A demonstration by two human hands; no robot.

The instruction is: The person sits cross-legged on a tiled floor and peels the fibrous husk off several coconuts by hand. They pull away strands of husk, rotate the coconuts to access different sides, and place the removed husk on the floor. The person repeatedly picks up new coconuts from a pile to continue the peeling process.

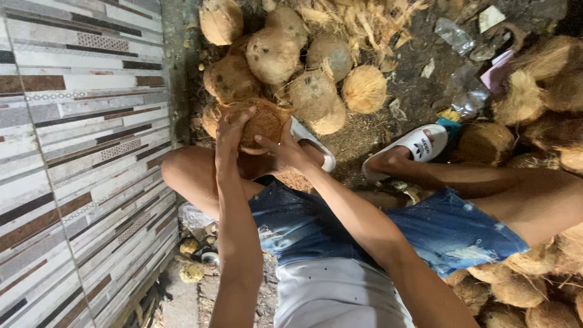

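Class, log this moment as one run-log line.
left hand: grips coconut | right hand: grips coconut | behind: coconut pile | side: tiled wall

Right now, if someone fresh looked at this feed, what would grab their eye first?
First, the brown husked coconut gripped between the left hand and right hand, held just above the person's knees at centre. Next, the pile of coconuts on the dirt ground right behind it, with loose husk fibre at the top. The striped tiled wall fills the whole left side.

Dirt ground (pixel 419 91), husked coconuts (pixel 273 54) piled, husk fibres (pixel 358 21), plastic bottle (pixel 470 100)
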